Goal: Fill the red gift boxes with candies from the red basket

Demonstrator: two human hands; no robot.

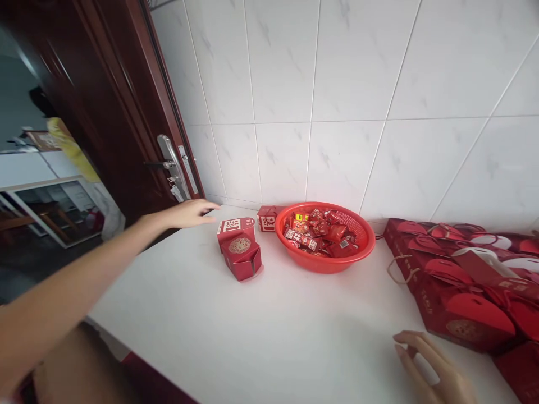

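My left hand (191,213) reaches over the far left of the white tabletop (269,331), fingers stretched out and holding nothing. Just right of it, two small red gift boxes stand together: one with white lettering (234,225), and in front of it one with a round gold emblem (242,252). Another red box (266,219) is by the wall, partly behind a red plastic basket (324,265) filled with wrapped sweets (318,231). My right hand (440,370) hovers at the lower right, fingers loosely curved with a gap between them and nothing visible inside.
Many red gift boxes (446,303) with cord handles are packed along the right side of the table. A white tiled wall (349,112) stands behind. A dark red door (122,112) with a metal handle (170,165) is at the left, near the table edge.
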